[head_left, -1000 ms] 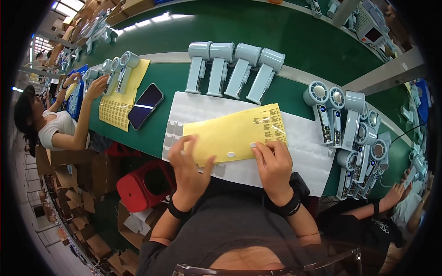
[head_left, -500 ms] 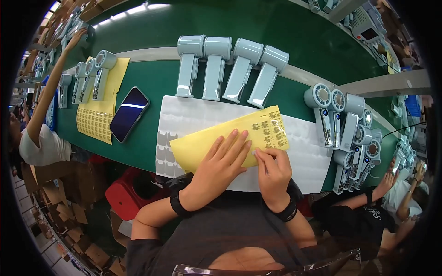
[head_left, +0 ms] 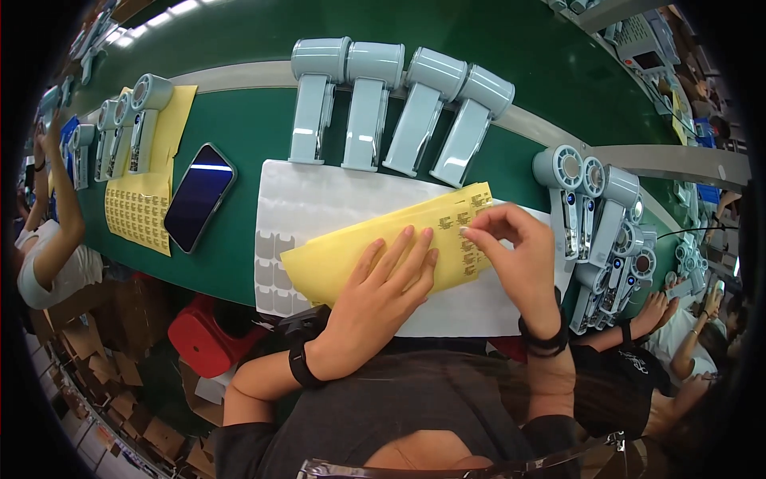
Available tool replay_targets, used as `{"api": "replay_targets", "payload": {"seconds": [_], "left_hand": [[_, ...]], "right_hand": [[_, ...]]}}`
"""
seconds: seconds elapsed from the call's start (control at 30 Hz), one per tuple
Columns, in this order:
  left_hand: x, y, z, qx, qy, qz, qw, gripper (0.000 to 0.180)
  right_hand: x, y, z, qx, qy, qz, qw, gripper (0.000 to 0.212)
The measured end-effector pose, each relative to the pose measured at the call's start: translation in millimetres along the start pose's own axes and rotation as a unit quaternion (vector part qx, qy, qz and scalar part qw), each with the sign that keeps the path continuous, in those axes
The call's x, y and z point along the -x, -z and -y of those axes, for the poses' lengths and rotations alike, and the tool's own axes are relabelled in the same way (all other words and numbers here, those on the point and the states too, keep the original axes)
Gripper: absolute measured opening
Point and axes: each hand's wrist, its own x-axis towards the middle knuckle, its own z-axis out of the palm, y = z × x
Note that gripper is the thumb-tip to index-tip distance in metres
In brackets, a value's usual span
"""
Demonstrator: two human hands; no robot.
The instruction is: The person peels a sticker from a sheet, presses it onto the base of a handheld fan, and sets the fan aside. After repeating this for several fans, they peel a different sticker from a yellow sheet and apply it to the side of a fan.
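A folded yellow sheet of small printed stickers [head_left: 331,259] lies slantwise on a white backing sheet [head_left: 319,191] in front of me. My left hand [head_left: 371,315] rests flat on the yellow sheet, fingers stretched out. At the sheet's right end, over the printed stickers, my right hand [head_left: 523,263] is closed in a pinch of thumb and forefinger. Whatever is between those fingertips is too small to name. Grey label shapes [head_left: 275,271] show at the white sheet's left end.
Pale blue handheld fans [head_left: 367,104] lie in a row beyond the sheets. More fans [head_left: 614,239] crowd the right side. To the left are a phone [head_left: 199,198], another yellow sticker sheet [head_left: 137,209] and several fans [head_left: 148,120]. Co-workers sit on both sides; a red stool [head_left: 203,339] stands below.
My right hand has moved up and to the right, from the sheet's lower edge to its printed right end, still pinching. My left hand stays flat on the sheet. The view has shifted slightly.
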Motion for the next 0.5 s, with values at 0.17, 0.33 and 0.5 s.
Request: {"api": "replay_targets", "payload": {"seconds": [0.17, 0.33, 0.5], "left_hand": [[-3, 3, 3, 0.014, 0.001, -0.002, 1.000, 0.040], [-3, 3, 4, 0.006, -0.003, 0.003, 1.000, 0.043], [-5, 3, 2, 0.010, 0.004, 0.015, 1.000, 0.055]], "right_hand": [[-25, -8, -8, 0.032, -0.034, 0.075, 0.996, 0.012], [-23, -13, -5, 0.078, -0.007, 0.051, 0.996, 0.011], [-19, -17, -4, 0.149, 0.069, 0.023, 0.986, 0.010]]}}
